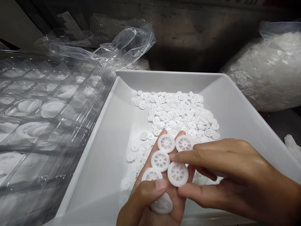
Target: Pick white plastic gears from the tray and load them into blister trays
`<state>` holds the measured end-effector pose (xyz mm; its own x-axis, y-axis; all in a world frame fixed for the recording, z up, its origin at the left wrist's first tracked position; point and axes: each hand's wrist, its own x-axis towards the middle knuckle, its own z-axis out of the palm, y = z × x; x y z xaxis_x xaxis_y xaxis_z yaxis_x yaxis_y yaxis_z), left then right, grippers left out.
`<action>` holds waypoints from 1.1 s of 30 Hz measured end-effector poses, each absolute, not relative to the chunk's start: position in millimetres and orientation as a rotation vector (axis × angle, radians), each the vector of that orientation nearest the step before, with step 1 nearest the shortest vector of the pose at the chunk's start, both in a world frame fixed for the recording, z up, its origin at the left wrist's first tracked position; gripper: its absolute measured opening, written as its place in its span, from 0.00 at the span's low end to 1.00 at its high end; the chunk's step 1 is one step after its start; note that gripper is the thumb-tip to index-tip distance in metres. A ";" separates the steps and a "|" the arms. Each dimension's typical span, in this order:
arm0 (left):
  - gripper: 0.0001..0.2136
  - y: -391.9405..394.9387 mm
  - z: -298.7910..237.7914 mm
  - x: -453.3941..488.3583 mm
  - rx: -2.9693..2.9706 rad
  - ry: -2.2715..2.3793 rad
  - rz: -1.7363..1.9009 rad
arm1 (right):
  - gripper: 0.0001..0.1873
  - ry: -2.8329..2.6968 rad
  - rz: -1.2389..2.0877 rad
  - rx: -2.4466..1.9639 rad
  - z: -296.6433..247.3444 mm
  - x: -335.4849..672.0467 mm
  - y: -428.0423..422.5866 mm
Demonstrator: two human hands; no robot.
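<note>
Several small white plastic wheels (160, 160) with spokes lie face up across the palm and fingers of my left hand (143, 201). Its thumb presses on the lowest spoked wheel, and a blurred white disc (162, 204) sits further down in the palm. From the right comes my right hand (242, 179), its index finger and thumb around the edge of one wheel (178, 174). Another wheel (184, 143) rests by the left fingertips, close to the right hand's fingers. Beneath both hands, many similar wheels (174, 113) are heaped in a white plastic bin (94, 169).
Left of the bin, clear plastic trays (47, 91) hold white parts in their compartments. A crumpled clear bag (127, 44) lies behind them. At right, a large clear bag (270, 69) bulges with white wheels. A dark metal surface (188, 31) spans the back.
</note>
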<state>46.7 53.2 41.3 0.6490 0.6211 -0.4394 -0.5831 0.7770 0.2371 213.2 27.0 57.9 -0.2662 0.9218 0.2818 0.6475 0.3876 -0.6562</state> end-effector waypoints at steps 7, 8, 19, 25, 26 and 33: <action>0.22 52.4 43.4 56.5 0.084 0.576 0.824 | 0.17 -2.025 0.687 -1.409 61.0 218.1 32.7; 0.22 52.5 43.9 58.3 0.079 0.591 0.845 | 0.16 -2.009 0.752 -1.422 63.8 219.7 34.7; 0.27 61.5 43.6 66.8 -0.076 0.714 0.871 | 0.09 -2.073 0.710 -1.340 65.6 223.7 37.0; 0.28 62.0 44.2 63.6 -0.079 0.642 0.841 | 0.07 -2.146 0.658 -1.277 54.6 217.2 38.4; 0.28 61.9 43.8 62.8 -0.070 0.624 0.839 | 0.06 -2.142 0.630 -1.255 54.6 217.3 38.1; 0.30 60.1 35.4 58.7 -0.006 0.552 0.836 | 0.10 -2.336 0.229 -1.173 52.2 220.8 30.8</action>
<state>58.7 60.1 35.4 0.5387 0.7015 -0.4667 -0.7045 0.6788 0.2072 220.8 30.8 52.2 -0.4953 0.7871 0.3677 0.7009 0.6121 -0.3662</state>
